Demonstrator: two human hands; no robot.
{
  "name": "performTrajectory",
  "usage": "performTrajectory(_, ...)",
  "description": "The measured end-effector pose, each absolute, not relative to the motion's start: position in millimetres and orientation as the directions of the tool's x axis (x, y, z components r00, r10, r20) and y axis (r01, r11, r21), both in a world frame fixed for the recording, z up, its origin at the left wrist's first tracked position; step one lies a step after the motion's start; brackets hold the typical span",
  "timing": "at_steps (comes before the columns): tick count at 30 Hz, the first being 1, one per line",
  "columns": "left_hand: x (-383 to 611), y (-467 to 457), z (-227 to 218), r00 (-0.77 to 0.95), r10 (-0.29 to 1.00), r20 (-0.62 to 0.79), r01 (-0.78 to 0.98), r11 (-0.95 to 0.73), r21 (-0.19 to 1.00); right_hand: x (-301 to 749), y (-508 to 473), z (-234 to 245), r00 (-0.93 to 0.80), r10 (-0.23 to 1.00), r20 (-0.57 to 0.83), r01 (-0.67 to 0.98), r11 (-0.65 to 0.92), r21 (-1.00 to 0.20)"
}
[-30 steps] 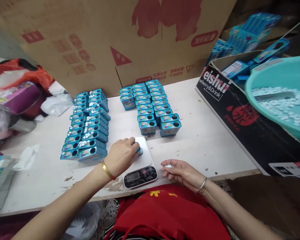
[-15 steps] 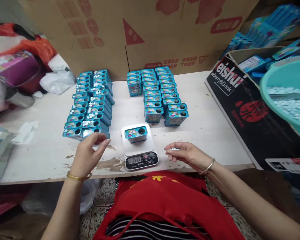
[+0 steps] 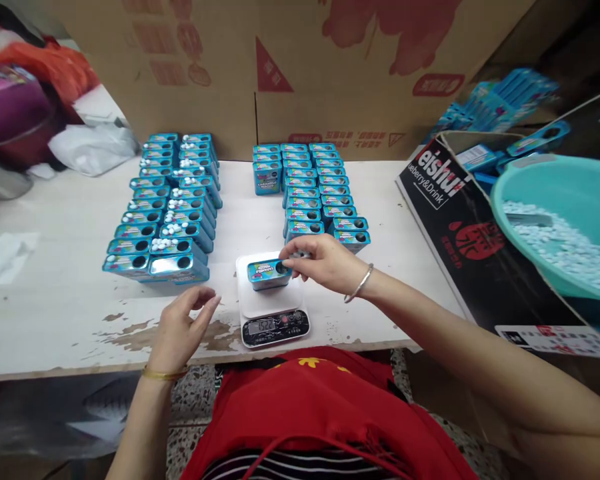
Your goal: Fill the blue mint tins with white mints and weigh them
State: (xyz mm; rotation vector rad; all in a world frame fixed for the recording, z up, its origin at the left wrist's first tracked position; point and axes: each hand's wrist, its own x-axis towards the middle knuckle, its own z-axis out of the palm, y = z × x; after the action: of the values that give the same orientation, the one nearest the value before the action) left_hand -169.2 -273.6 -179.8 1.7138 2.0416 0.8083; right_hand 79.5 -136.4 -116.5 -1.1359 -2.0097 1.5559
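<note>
A small blue tin [image 3: 266, 273] with a round hole in its top stands on a white kitchen scale [image 3: 271, 309] near the table's front edge. My right hand [image 3: 323, 263] hovers over the tin's right end, fingertips pinched at the hole on small white candies. My left hand [image 3: 180, 329] rests left of the scale, fingers loosely curled and apart, holding nothing. One block of the same blue tins [image 3: 163, 210] stands to the left, some topped with white candies. A second block of tins [image 3: 313, 190] stands behind the scale.
A teal basin [image 3: 575, 193] of white candies with a scoop sits in a black carton [image 3: 460, 227] at right. Large cardboard [image 3: 290, 67] walls the table's back. Bags and a pot [image 3: 15, 113] crowd the far left; crumpled tissue [image 3: 3, 257] lies on the table.
My right hand has moved from the table right of the scale up to the tin's hole. My left hand, which set the tin on the scale, stays drawn back to the left.
</note>
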Motion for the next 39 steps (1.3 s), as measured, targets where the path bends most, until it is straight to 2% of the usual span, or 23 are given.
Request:
performTrajectory(4,-170,-273,-184,-0.178,0.982,0.059,0.778,0.103,0.620,72,-134,-116,-0.666,0.745,-0.043,0.470,0.374,-0.799)
performTrajectory(6,-170,-274,-186,-0.170,0.985,0.022,0.773,0.120,0.623,71,-135,-117,-0.702,0.712,-0.001,0.475,0.468,-0.746)
performTrajectory(9,-170,-274,-189,-0.154,0.988,-0.008,0.768,0.125,0.628,71,-135,-118,-0.733,0.680,0.024,0.465,0.526,-0.713)
performTrajectory(12,-171,-272,-193,-0.140,0.990,-0.007,0.773,0.114,0.624,70,-134,-118,-0.739,0.672,0.045,0.436,0.528,-0.729)
performTrajectory(15,-172,-271,-197,-0.137,0.991,0.005,0.776,0.104,0.622,74,-129,-116,-0.699,0.714,0.025,0.373,0.395,-0.840)
performTrajectory(18,-174,-270,-202,-0.154,0.988,0.007,0.771,0.115,0.627,90,-123,-114,-0.601,0.795,-0.080,0.247,0.089,-0.965)
performTrajectory(22,-176,-270,-207,-0.194,0.981,-0.029,0.739,0.165,0.653,126,-124,-131,-0.442,0.842,-0.310,0.162,-0.265,-0.951)
performTrajectory(25,-179,-268,-210,-0.209,0.977,-0.046,0.731,0.187,0.656,157,-137,-165,-0.291,0.876,-0.385,0.252,-0.318,-0.914)
performTrajectory(27,-181,-266,-212,-0.217,0.975,-0.049,0.740,0.197,0.643,180,-148,-192,-0.131,0.954,-0.271,0.411,-0.197,-0.890)
performTrajectory(29,-182,-264,-214,-0.224,0.973,-0.059,0.749,0.211,0.629,202,-158,-217,0.017,0.994,-0.107,0.647,-0.092,-0.757)
performTrajectory(31,-182,-262,-215,-0.221,0.972,-0.074,0.755,0.219,0.618,220,-165,-238,0.076,0.997,-0.024,0.817,-0.076,-0.571)
performTrajectory(34,-180,-259,-214,-0.192,0.978,-0.083,0.764,0.202,0.613,234,-174,-260,0.008,1.000,0.001,0.914,-0.007,-0.406)
performTrajectory(39,-171,-253,-203,-0.180,0.983,-0.020,0.782,0.156,0.603,231,-181,-273,-0.153,0.985,0.075,0.913,0.170,-0.370)
